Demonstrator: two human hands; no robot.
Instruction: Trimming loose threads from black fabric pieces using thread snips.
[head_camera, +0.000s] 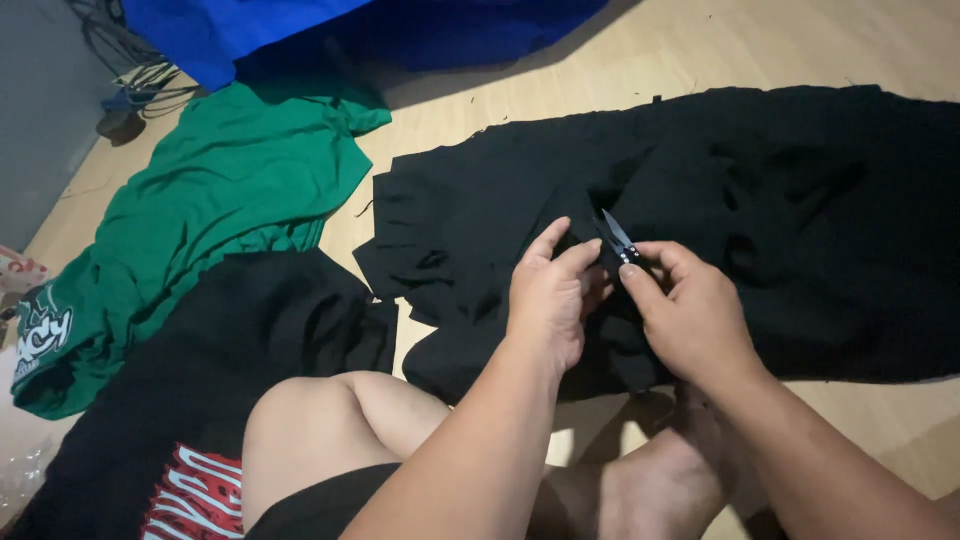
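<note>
— Where are the snips?
— Small thread snips (617, 238), pinched in the right hand (690, 320), blades over the black fabric (800, 230), centre floor.
— The left hand (548, 300)?
— Fingers closed, pinching that fabric just beside the blades.

1. We see matt black cloth (700, 200), soft and creased.
2. We see snips (617, 238) with glossy metal blades.
3. We note a smooth, pale wood floor (640, 60).
4. We see matt green cloth (230, 190).

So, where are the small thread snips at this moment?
In the head view, the thread snips are in the right hand, right of centre, blades over the black fabric, beside the left hand.
</note>
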